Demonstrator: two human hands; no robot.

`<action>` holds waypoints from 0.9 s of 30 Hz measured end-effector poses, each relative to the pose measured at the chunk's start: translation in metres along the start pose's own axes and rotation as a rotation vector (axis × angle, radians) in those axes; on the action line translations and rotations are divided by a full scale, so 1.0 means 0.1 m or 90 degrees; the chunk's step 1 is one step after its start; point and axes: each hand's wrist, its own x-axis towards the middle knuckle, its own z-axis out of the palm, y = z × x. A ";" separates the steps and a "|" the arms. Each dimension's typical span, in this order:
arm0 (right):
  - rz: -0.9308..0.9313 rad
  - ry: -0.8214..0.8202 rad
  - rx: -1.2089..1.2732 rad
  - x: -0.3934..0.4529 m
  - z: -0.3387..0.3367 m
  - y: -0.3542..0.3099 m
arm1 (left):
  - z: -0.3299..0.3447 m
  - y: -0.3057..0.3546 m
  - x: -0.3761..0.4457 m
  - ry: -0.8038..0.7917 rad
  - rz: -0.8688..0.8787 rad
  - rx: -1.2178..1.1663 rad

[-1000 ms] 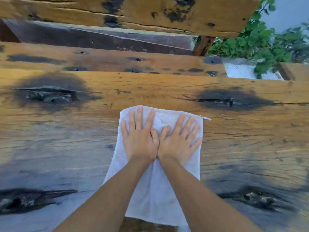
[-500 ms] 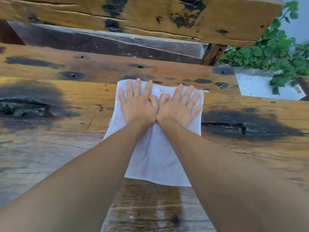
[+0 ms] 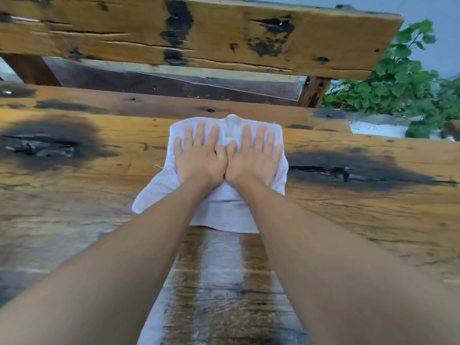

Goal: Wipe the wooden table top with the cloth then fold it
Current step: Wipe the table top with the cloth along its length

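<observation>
Left hand [image 3: 200,160] and right hand [image 3: 254,160], flat and ungripping, thumbs touching, press a rumpled white woven cloth [image 3: 219,210] onto the knotty, dark-stained plank table [image 3: 373,215].

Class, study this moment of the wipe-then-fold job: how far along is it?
Done: a darker, wet-looking strip on the table top runs between the forearms, behind the cloth, so that stretch looks wiped. In hand: the left hand and right hand press flat on the cloth, side by side, near the far edge. Left: the wood to either side looks drier, and the cloth is unfolded.
</observation>
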 end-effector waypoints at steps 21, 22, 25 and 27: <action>-0.059 -0.071 -0.030 -3.62 -0.04 1.27 | -0.13 0.00 -3.92 -0.052 -0.025 -0.028; -0.056 -0.076 -0.030 -3.77 -0.05 1.34 | -0.14 0.01 -4.07 -0.055 -0.024 -0.031; -0.044 -0.084 -0.030 -4.31 -0.08 1.56 | -0.18 0.05 -4.62 -0.074 -0.019 -0.034; -0.047 -0.090 -0.030 -4.67 -0.11 1.70 | -0.23 0.10 -5.01 -0.096 -0.015 -0.023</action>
